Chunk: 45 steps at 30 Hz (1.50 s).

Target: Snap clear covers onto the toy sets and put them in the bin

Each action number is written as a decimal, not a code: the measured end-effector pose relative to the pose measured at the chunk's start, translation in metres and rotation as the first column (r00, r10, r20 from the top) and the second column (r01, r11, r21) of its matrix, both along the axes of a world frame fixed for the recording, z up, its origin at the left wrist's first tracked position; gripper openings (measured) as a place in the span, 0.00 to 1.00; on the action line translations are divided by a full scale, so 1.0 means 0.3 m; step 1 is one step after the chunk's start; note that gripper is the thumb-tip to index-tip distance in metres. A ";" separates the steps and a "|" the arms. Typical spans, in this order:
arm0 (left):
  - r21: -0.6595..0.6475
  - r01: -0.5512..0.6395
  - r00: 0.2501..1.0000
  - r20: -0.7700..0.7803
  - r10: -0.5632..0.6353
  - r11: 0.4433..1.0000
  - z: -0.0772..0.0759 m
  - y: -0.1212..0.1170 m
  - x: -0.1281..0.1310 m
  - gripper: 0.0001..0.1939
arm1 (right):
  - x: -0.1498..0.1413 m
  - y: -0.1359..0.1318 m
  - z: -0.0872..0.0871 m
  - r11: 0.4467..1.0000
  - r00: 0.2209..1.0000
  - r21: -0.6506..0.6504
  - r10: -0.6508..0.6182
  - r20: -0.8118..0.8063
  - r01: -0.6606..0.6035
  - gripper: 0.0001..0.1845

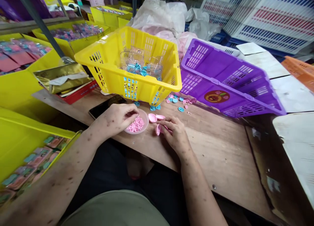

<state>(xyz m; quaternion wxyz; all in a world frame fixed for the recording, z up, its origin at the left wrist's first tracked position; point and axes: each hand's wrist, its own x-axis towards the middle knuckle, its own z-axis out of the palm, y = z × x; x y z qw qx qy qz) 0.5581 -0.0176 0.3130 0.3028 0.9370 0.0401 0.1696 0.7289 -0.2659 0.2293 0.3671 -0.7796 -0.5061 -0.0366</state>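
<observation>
My left hand point(120, 117) is over a small round bowl point(146, 121) of tiny pink plastic pieces point(136, 124). Its thumb and fingers are pinched together at the bowl, and whatever is between them is hidden. On the wooden table point(208, 144), my right hand point(176, 134) has its fingers curled on a pink plastic shell point(157, 130), partly covered by them. Just beyond those fingers lies another pink shell, opened out into two rounded halves point(152, 118).
A yellow basket point(127, 78) with clear cases and blue parts stands ahead, beside a purple basket point(220, 75). Blue discs point(181, 109) and pink bits lie before them. A dark phone-like slab point(98, 109) is behind my left hand. Yellow bins point(17, 88) line the left.
</observation>
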 end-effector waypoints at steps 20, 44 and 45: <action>0.059 0.047 0.999 -0.005 -0.047 0.997 0.002 -0.013 -0.022 0.09 | -0.024 0.002 0.027 0.978 0.974 0.069 -0.189 -0.127 0.198 0.11; -0.100 -0.033 0.998 0.046 0.038 0.994 -0.019 -0.005 -0.011 0.05 | -0.051 -0.012 0.052 0.969 0.978 0.241 0.000 -0.208 0.051 0.14; -0.134 -0.038 0.999 0.033 0.043 0.990 -0.018 -0.001 -0.011 0.05 | -0.053 -0.012 0.059 0.976 0.978 0.214 0.015 -0.206 0.030 0.15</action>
